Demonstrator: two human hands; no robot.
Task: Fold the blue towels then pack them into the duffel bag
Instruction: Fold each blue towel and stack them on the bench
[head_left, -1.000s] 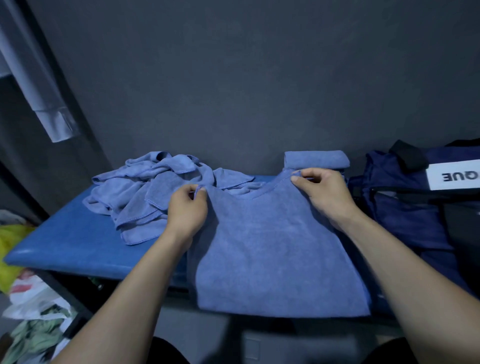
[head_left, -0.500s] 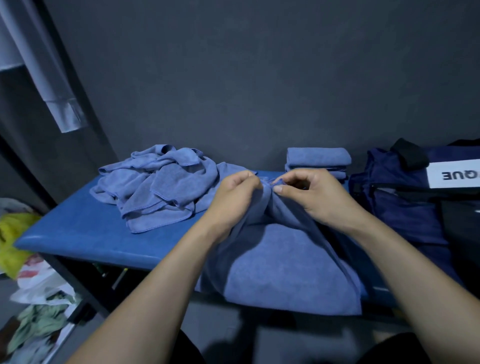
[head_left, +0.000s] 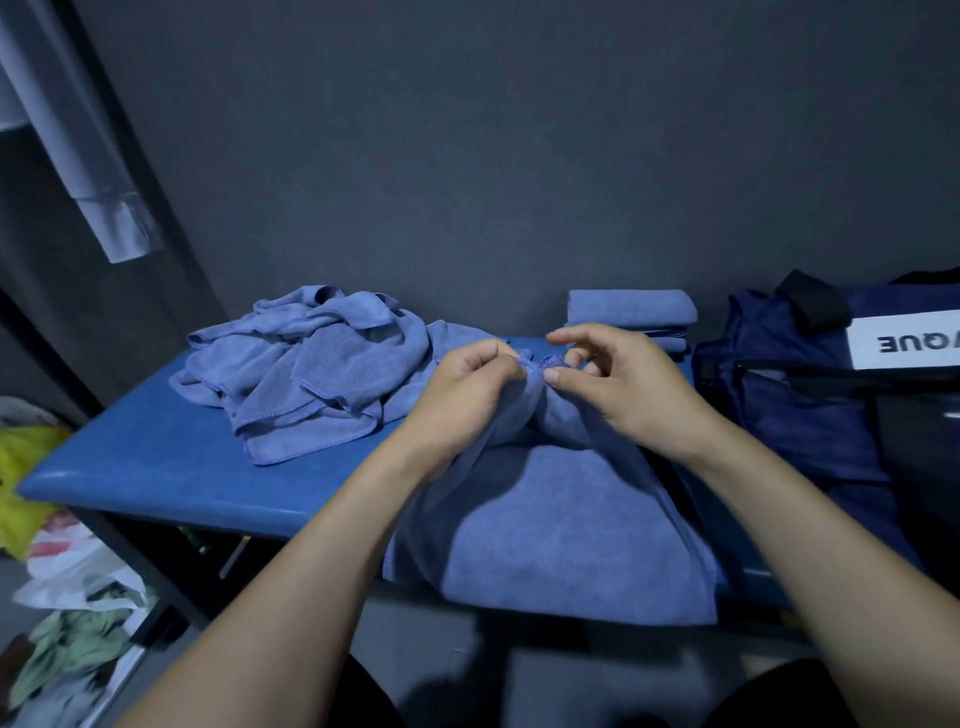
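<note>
Head view, the only one: soft blue terry towel (head_left: 561, 525) spread on the padded blue bench top (head_left: 156, 457), near hem draped over the front edge, far corners gathered together at mid-bench. Left hand (head_left: 467, 395) clenched round one bunched corner, fingers curled and pinching the hem. Right hand (head_left: 618, 384) meeting it from the other side, thumb and forefinger nipping the second corner, remaining fingers loosely raised. Both corners touching between the two hands.

Handling, by the look of it: light, limp, not slippery, nothing fragile; no stiffness, so sagging wherever unsupported. Best held at the stitched hem corners, as here, since the edge gives fingers something firm to pinch.

Orientation: cloth fanning out from the pinched corners toward the viewer, widest at the near hem; long axis hard to call while bunched, most likely running from the far corners to the near hem.

Elsewhere on the bench: heap of unfolded blue towels (head_left: 311, 364) to the left, near the left hand; small stack of folded blue towels (head_left: 631, 312) against the wall just beyond the right hand. Navy fabric duffel bag (head_left: 789, 395) with a white lettered label at the right, beside the bench end, apparently unzipped, interior too dark to read.
</note>
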